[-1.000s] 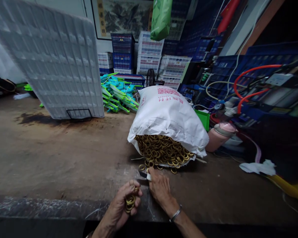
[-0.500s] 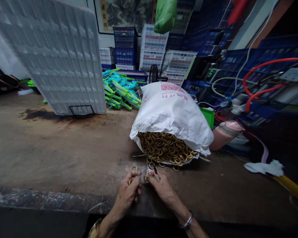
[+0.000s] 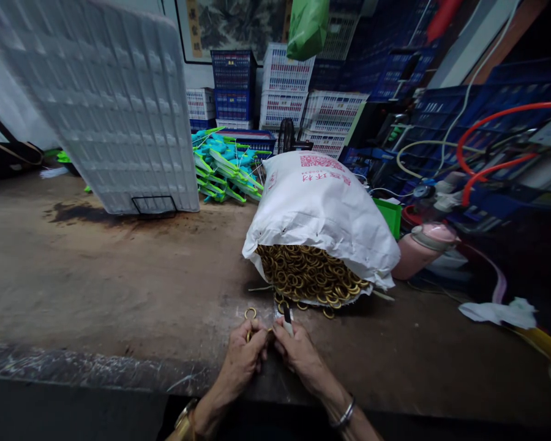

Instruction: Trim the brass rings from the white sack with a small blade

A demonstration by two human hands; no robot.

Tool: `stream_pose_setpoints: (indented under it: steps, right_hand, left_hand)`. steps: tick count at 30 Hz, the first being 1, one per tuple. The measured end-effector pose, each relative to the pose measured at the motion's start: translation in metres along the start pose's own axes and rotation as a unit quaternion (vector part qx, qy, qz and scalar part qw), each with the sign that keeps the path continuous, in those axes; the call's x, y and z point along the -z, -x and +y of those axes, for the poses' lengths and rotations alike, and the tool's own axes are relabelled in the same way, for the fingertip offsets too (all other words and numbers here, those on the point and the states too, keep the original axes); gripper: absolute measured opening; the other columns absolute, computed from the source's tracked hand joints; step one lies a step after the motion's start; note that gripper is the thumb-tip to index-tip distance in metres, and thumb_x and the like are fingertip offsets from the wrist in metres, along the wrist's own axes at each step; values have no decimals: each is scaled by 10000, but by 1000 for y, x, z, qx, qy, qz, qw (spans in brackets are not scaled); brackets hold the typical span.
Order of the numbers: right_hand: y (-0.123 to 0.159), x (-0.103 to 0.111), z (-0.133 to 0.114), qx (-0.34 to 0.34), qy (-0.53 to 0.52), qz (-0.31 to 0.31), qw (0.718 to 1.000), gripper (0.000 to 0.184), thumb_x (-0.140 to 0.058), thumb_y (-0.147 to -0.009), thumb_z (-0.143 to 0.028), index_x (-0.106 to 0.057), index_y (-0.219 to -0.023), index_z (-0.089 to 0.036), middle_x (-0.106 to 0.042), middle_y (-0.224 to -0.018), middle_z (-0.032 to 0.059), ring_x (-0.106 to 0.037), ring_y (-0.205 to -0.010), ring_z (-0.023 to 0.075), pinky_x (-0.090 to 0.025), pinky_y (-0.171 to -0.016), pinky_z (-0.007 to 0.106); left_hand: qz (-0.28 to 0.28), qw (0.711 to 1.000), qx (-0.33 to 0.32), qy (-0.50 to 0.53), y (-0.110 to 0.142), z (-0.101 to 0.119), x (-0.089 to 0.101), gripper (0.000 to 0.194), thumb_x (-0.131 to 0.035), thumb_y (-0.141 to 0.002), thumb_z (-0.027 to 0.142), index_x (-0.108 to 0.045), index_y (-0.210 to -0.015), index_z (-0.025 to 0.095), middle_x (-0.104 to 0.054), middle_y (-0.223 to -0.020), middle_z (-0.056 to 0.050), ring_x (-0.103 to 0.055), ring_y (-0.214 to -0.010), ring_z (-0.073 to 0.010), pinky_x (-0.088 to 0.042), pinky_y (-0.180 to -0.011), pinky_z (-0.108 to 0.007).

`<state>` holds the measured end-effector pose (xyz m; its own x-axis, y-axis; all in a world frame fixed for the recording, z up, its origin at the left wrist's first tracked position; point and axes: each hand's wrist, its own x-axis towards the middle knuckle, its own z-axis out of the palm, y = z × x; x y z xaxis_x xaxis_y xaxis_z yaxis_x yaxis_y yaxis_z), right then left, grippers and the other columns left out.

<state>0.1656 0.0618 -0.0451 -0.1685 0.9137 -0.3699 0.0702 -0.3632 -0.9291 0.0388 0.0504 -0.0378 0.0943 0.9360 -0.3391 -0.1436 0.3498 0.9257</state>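
Observation:
My left hand (image 3: 244, 350) is closed, with a brass ring (image 3: 248, 336) between its fingers. In my right hand (image 3: 300, 352), also closed, is a small knife (image 3: 287, 318) with a dark blade and a pale handle, pointing up. The fingertips of both hands nearly meet around a partly hidden ring (image 3: 270, 331). Just beyond my left hand a loose ring (image 3: 250, 313) lies on the table. Farther on, a white woven sack (image 3: 321, 208) lies on its side, its mouth toward me, full of brass rings (image 3: 312, 275); several have spilled in front.
A ribbed translucent panel (image 3: 119, 122) stands at the left in a wire stand (image 3: 154, 206). Teal and green plastic pieces (image 3: 224, 165) are piled behind. Right of the sack are a pink bottle (image 3: 425, 248) and orange hoses (image 3: 468, 144). Stacked crates (image 3: 287, 79) line the back.
My hands have come closer together, and the ring at my right fingertips now sits between both hands. The knife has turned more upright. The view has shifted slightly.

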Motion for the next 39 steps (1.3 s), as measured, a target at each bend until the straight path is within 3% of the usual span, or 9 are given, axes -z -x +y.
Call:
stream_pose_setpoints:
  steps: [5, 9, 13, 16, 26, 29, 32, 36, 39]
  right_hand:
    - [2, -1, -2, -27, -53, -29, 998, 343, -504, -722, -537, -392, -736, -213, -400, -501, -110, -197, -320, 25, -134, -320, 170]
    - [0, -1, 3, 9, 1, 19, 1000, 332, -492, -735, -518, -430, -682, -196, -382, -474, -99, -225, -334, 33, -174, -338, 181]
    - [-2, -1, 6, 58, 50, 46, 996, 316, -494, -734, -482, -462, -636, -183, -429, -479, -64, -348, -415, 65, -275, -412, 195]
    - [-2, -2, 5, 72, 70, 46, 994, 298, -495, -726, -459, -470, -619, -182, -437, -481, -57, -389, -455, 82, -310, -460, 206]
    - [11, -7, -9, 71, 45, 13, 996, 281, -481, -746, -452, -480, -651, -187, -395, -484, -73, -328, -430, 74, -271, -436, 202]
    - [10, -6, -8, 87, 89, 20, 992, 263, -436, -773, -418, -503, -681, -181, -408, -505, -61, -370, -462, 90, -300, -465, 206]
    - [10, -3, -2, 127, 204, 55, 969, 252, -394, -802, -383, -516, -715, -181, -477, -566, -27, -445, -535, 119, -337, -524, 219]
    - [15, -3, 4, 156, 378, 38, 912, 167, -374, -778, -200, -540, -773, -197, -569, -645, 10, -522, -605, 146, -347, -575, 227]
    - [20, -4, 4, 156, 445, 19, 881, 345, -370, -658, -57, -552, -901, -221, -626, -722, 14, -576, -683, 154, -351, -613, 219]
  left_hand:
    - [0, 1000, -3, -1, 0, 1, -2, 304, -575, -684, 462, -486, -704, 172, -480, -430, 70, -319, -308, -41, -241, -322, -158]
    - [-22, 1000, 5, 1, 2, 3, -1, 312, -574, -680, 476, -484, -686, 177, -482, -458, 67, -332, -316, -42, -251, -308, -152]
    - [-53, 999, 11, -3, 7, 8, -2, 325, -558, -688, 493, -499, -675, 174, -463, -473, 70, -348, -323, -39, -266, -311, -150]
    - [-59, 998, 16, -5, 10, 9, -1, 345, -548, -693, 508, -484, -646, 172, -458, -475, 68, -347, -324, -34, -265, -318, -150]
    - [-86, 991, 30, 95, 16, -7, 8, 310, -545, -752, 465, -430, -721, 178, -492, -571, 54, -403, -382, -27, -248, -329, -123]
    - [-79, 990, 30, 113, 17, -7, 9, 321, -554, -746, 474, -424, -722, 181, -496, -568, 57, -418, -385, -29, -233, -327, -122]
    - [-75, 990, 18, 118, 17, -6, 11, 336, -558, -737, 490, -428, -716, 182, -489, -553, 63, -404, -375, -28, -233, -328, -128]
    - [-68, 993, 1, 93, 17, -4, 13, 355, -557, -724, 516, -440, -708, 182, -484, -536, 67, -395, -376, -32, -242, -337, -137]
    - [-62, 995, -19, 70, 18, -1, 13, 388, -572, -691, 545, -435, -672, 183, -458, -485, 74, -369, -369, -36, -250, -351, -150]
